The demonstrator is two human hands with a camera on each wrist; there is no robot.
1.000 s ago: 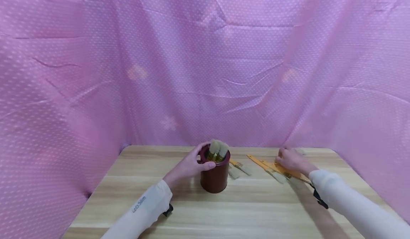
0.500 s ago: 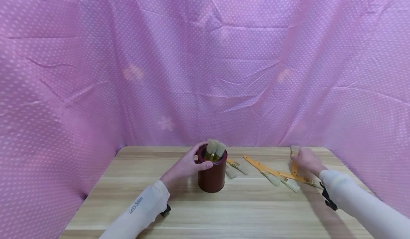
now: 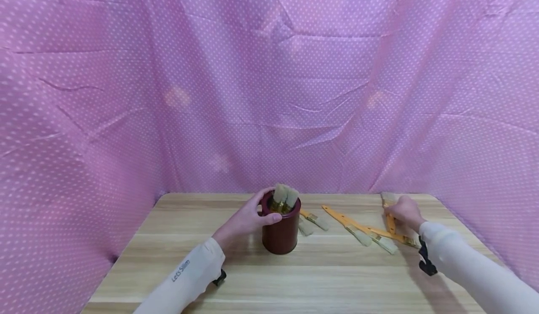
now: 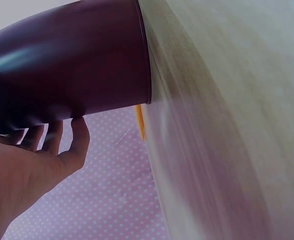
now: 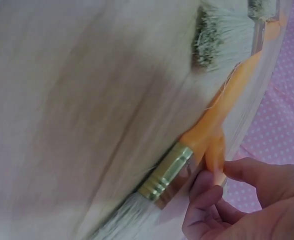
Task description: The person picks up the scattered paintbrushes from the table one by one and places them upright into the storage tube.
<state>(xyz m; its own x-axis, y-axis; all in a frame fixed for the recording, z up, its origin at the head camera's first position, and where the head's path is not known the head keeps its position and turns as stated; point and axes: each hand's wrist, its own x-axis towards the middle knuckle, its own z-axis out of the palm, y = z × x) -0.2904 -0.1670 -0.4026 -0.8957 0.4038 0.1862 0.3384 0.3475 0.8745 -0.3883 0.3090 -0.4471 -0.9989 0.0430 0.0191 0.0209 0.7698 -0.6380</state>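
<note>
The left hand (image 3: 246,218) grips the red can (image 3: 280,235), bristle heads (image 3: 280,193) poking out. Right of the can lie loose brushes (image 3: 341,218); farther right, a paintbrush (image 3: 387,203) has its handle (image 3: 391,223) pinched in the right hand (image 3: 405,209). Probably light, stiff-handled, soft-bristled, it is best held there.

The can (image 3: 280,234) is maroon, brush handles (image 3: 334,215) orange, the cloth (image 3: 269,94) pink with pale dots.

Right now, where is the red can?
In the head view, the red can stands on the table left of the loose brushes, the left hand gripping it near the top.
</note>
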